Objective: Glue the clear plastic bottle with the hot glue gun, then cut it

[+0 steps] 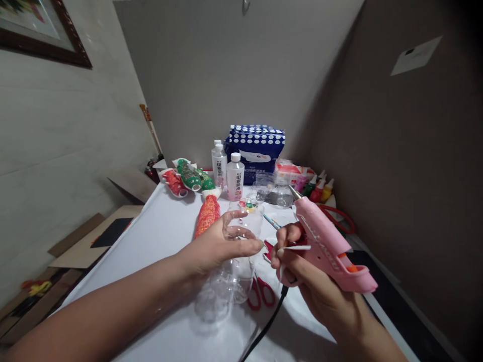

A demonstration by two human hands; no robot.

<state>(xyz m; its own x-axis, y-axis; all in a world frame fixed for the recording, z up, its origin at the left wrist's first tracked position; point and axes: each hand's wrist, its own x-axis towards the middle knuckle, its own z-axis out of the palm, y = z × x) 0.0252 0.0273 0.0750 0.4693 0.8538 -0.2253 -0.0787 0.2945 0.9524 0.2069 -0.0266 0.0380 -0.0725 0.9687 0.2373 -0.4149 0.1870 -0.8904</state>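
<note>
The left hand reaches in low, its fingers parted and curved around one clear, glossy plastic bottle over the white table. The right hand grips one pink glue gun, nozzle tilted upward, fingers pinching one thin white stick. Three white-capped bottles stand behind.

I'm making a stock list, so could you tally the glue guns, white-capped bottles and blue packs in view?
Glue gun: 1, in the right hand
White-capped bottles: 3, one mostly hidden behind another
Blue pack: 1
Total: 5
</note>
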